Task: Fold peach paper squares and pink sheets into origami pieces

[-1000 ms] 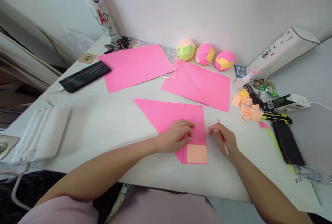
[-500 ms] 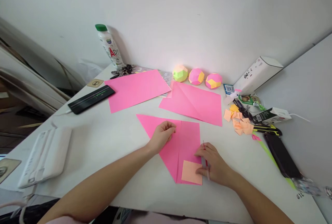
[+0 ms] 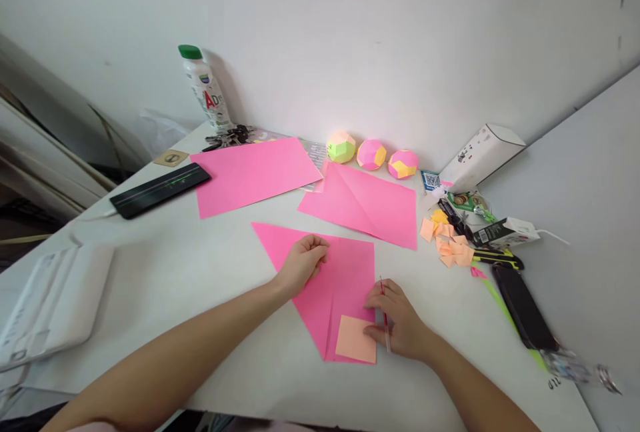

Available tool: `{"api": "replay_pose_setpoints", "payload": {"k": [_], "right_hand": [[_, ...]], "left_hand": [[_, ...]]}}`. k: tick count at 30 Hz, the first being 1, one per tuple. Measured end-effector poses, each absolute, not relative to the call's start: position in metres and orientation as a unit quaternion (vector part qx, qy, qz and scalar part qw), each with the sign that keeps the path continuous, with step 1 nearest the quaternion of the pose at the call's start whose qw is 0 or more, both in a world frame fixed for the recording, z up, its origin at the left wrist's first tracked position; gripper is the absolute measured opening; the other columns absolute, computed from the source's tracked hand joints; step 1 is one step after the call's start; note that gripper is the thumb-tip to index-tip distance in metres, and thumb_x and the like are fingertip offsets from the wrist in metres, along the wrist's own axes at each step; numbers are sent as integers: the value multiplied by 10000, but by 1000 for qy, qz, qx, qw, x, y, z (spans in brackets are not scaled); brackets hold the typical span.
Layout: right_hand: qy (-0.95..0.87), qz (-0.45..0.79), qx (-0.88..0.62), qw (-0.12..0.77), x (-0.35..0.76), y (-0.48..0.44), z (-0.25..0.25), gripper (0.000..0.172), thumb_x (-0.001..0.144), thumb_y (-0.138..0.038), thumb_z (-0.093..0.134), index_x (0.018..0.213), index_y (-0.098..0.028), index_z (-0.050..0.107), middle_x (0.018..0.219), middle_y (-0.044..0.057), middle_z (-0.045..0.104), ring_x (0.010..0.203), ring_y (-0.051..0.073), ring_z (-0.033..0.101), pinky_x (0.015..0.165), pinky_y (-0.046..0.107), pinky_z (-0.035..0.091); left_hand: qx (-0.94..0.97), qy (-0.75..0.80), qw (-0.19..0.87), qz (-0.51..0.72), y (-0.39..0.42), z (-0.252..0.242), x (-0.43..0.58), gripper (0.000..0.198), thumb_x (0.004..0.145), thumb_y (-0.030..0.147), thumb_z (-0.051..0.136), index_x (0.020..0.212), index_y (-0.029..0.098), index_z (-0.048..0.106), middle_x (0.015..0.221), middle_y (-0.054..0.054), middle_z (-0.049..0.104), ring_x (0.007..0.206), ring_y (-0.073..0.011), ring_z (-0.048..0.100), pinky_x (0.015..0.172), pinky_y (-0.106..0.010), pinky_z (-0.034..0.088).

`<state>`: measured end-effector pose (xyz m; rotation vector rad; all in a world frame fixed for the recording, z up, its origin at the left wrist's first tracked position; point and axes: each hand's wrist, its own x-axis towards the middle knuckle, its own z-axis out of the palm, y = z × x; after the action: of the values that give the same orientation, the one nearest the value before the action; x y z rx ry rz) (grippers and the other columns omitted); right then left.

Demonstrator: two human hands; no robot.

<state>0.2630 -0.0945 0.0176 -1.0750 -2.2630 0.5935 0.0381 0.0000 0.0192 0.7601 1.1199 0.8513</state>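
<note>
A pink paper sheet (image 3: 354,272) lies folded in front of me, with a slanting left edge and a crease down the middle. My left hand (image 3: 304,262) rests on its upper left part, fingers curled in, nothing visible in them. At the sheet's right edge is my right hand (image 3: 397,317), with a thin red pen-like stick (image 3: 385,319) with a clear lower end held across the fingers. Its fingertips touch the pink sheet and the edge of a peach sticky note (image 3: 355,339), which lies on the sheet's lower right corner.
Two more pink sheets (image 3: 257,175) lie behind. Three paper balls (image 3: 371,154) line the wall, with a bottle (image 3: 207,92) to their left. Peach paper pieces (image 3: 453,249), a cutter (image 3: 499,257) and a dark phone (image 3: 525,305) are at right. A tablet-like phone (image 3: 160,191) and white power bank (image 3: 57,305) are left.
The whole view has shifted slightly, so things appear a little farther left. Both hands keep nearly the same places on the paper, and the right still holds the red stick.
</note>
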Motion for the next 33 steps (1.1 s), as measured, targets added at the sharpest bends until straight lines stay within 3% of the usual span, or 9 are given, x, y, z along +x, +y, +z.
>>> {"api": "replay_pose_setpoints", "payload": {"k": [23, 33], "right_hand": [[-845, 226, -396, 280, 263, -96, 17, 243, 762, -206, 611, 989, -233, 528, 827, 30, 584, 793, 196, 496, 776, 390, 447], [-853, 211, -390, 274, 263, -96, 17, 283, 763, -312, 653, 1005, -224, 536, 824, 33, 586, 822, 204, 507, 792, 386, 434]], "left_hand": [[350, 500, 697, 376, 0, 18, 38, 150, 621, 212, 584, 750, 186, 513, 562, 56, 486, 385, -39, 301, 354, -174, 179], [339, 500, 701, 379, 0, 17, 37, 150, 629, 193, 600, 763, 182, 533, 568, 51, 509, 391, -36, 305, 355, -168, 183]]}}
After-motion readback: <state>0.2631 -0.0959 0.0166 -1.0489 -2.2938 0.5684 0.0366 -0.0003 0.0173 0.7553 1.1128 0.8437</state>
